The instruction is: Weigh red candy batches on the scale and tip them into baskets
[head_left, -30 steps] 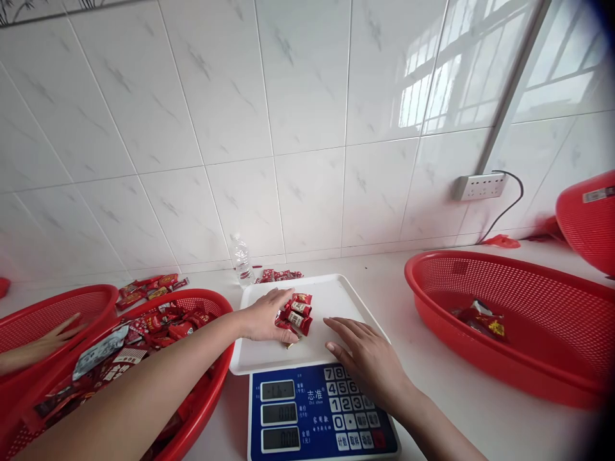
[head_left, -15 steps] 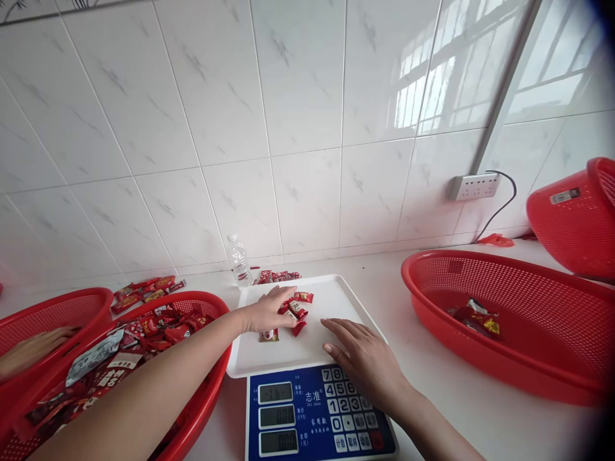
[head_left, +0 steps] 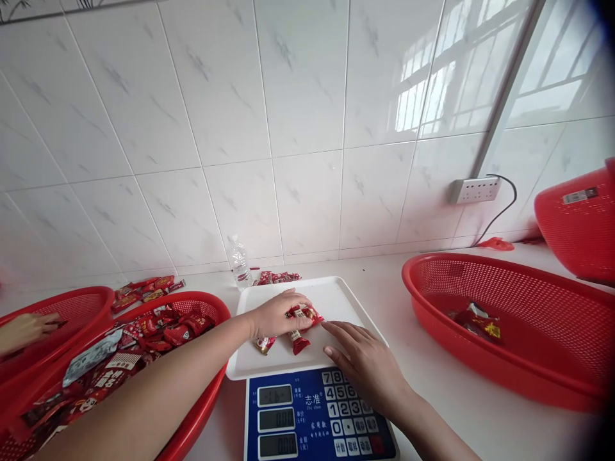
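My left hand rests over several small red-wrapped candies on a white weighing tray. Its thumb and curved fingers are apart, with candies lying between and under them. One candy with a gold end sticks out below the palm, and another red wrapper lies below the thumb. My right hand is spread palm down over the tray's right front edge and the keypad, empty, its fingertips close to the candies. Below the tray is the blue scale panel with three small displays.
To the left, a red basket is heaped with red packets. A co-worker's hand reaches into another red basket. At right, an oval red basket holds a few packets. A plastic bottle stands behind the tray.
My left hand has slid slightly right, and the candies under it have shifted right and turned. My right hand has hardly moved. The co-worker's hand has lifted a little and moved left.
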`<move>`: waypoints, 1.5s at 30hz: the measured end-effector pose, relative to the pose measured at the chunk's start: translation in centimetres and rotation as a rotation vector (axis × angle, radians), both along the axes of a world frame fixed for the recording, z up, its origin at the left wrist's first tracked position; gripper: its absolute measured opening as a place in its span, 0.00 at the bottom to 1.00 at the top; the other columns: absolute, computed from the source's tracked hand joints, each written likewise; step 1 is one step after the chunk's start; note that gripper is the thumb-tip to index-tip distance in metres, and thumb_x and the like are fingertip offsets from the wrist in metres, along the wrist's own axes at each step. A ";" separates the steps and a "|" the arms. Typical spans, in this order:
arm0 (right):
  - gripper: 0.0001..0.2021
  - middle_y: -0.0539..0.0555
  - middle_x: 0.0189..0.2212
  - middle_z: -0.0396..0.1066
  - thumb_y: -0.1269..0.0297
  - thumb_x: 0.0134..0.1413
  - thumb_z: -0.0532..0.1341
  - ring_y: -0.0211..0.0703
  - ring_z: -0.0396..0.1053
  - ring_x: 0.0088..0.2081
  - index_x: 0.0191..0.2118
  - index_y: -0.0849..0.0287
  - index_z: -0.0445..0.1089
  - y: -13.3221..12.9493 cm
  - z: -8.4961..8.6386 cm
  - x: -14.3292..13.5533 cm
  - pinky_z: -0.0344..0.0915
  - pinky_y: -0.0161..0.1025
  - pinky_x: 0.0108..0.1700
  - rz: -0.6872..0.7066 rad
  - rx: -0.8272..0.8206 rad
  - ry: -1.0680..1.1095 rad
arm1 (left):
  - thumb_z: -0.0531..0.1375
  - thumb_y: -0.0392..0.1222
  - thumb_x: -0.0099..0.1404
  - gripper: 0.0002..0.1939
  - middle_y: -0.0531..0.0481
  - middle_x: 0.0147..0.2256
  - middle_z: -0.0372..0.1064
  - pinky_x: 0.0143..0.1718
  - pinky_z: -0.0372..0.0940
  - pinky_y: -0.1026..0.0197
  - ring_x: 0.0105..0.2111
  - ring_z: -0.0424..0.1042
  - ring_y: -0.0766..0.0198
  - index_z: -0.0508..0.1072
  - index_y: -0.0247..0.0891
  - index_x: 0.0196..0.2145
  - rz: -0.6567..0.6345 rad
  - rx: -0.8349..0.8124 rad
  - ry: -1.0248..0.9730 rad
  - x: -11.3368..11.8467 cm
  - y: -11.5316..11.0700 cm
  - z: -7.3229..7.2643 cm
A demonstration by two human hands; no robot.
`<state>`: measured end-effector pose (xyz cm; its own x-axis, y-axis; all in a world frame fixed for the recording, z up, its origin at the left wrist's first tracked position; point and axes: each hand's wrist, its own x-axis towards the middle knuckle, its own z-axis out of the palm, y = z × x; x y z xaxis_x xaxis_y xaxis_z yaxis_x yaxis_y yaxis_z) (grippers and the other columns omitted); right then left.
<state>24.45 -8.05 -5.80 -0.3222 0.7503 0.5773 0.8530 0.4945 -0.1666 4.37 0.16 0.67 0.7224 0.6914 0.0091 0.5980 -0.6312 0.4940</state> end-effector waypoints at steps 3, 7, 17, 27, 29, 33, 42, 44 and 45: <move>0.15 0.56 0.46 0.73 0.61 0.60 0.52 0.48 0.71 0.45 0.50 0.56 0.66 0.0 0.0 0.0 0.70 0.48 0.43 -0.012 -0.016 -0.016 | 0.54 0.56 0.62 0.29 0.46 0.59 0.57 0.57 0.53 0.58 0.58 0.56 0.57 0.60 0.39 0.57 0.124 -0.106 0.043 -1.7 -0.1 1.6; 0.15 0.56 0.46 0.73 0.60 0.60 0.52 0.48 0.71 0.45 0.50 0.54 0.66 0.0 -0.1 0.0 0.70 0.48 0.43 -0.015 -0.025 -0.014 | 0.64 0.57 0.50 0.43 0.42 0.61 0.51 0.59 0.49 0.54 0.61 0.51 0.50 0.56 0.39 0.60 0.177 -0.164 0.251 -4.0 -0.3 2.3; 0.16 0.56 0.46 0.73 0.60 0.60 0.52 0.48 0.71 0.45 0.50 0.55 0.67 0.1 -0.2 0.0 0.70 0.49 0.43 -0.021 -0.021 -0.027 | 0.62 0.41 0.50 0.40 0.40 0.55 0.56 0.37 0.67 0.59 0.40 0.71 0.55 0.54 0.40 0.60 0.434 -0.173 0.111 -3.3 -0.9 -0.8; 0.15 0.55 0.46 0.73 0.60 0.60 0.52 0.48 0.71 0.45 0.50 0.54 0.67 0.1 -0.2 0.0 0.70 0.48 0.42 -0.008 -0.017 -0.011 | 0.55 0.36 0.57 0.24 0.42 0.53 0.61 0.26 0.68 0.64 0.31 0.73 0.62 0.60 0.40 0.53 0.500 -0.318 0.005 -1.5 -0.9 -0.7; 0.15 0.56 0.46 0.72 0.61 0.60 0.51 0.48 0.71 0.45 0.50 0.55 0.66 0.1 -0.1 0.0 0.70 0.48 0.42 -0.013 -0.027 -0.024 | 0.55 0.35 0.56 0.23 0.45 0.48 0.66 0.29 0.68 0.62 0.33 0.73 0.61 0.63 0.41 0.50 0.476 -0.222 0.083 -1.4 -0.5 -0.9; 0.16 0.56 0.47 0.72 0.61 0.60 0.51 0.48 0.70 0.46 0.51 0.56 0.65 0.1 -0.1 0.0 0.69 0.49 0.44 -0.019 -0.049 -0.041 | 0.55 0.35 0.56 0.23 0.47 0.48 0.66 0.44 0.64 0.59 0.44 0.69 0.57 0.65 0.42 0.51 0.439 0.075 0.163 -1.5 0.5 -1.6; 0.15 0.55 0.47 0.72 0.62 0.60 0.51 0.48 0.71 0.46 0.51 0.55 0.65 0.0 0.0 -0.1 0.70 0.48 0.43 -0.014 -0.043 -0.045 | 0.51 0.39 0.63 0.19 0.44 0.46 0.65 0.37 0.65 0.59 0.34 0.71 0.59 0.66 0.42 0.52 0.452 0.077 0.133 -1.7 1.1 -2.2; 0.15 0.55 0.47 0.72 0.62 0.60 0.51 0.48 0.70 0.46 0.51 0.55 0.65 0.0 0.0 -0.1 0.70 0.48 0.43 -0.017 -0.048 -0.046 | 0.51 0.39 0.63 0.18 0.44 0.44 0.67 0.38 0.65 0.59 0.33 0.71 0.60 0.66 0.40 0.51 0.462 0.060 0.112 -1.5 1.2 -2.2; 0.15 0.55 0.47 0.72 0.62 0.60 0.51 0.48 0.70 0.46 0.51 0.55 0.65 0.0 -0.1 -0.1 0.69 0.48 0.43 -0.018 -0.051 -0.047 | 0.50 0.39 0.64 0.18 0.44 0.43 0.67 0.36 0.65 0.59 0.31 0.71 0.61 0.64 0.39 0.52 0.481 0.023 0.096 -1.3 1.2 -2.2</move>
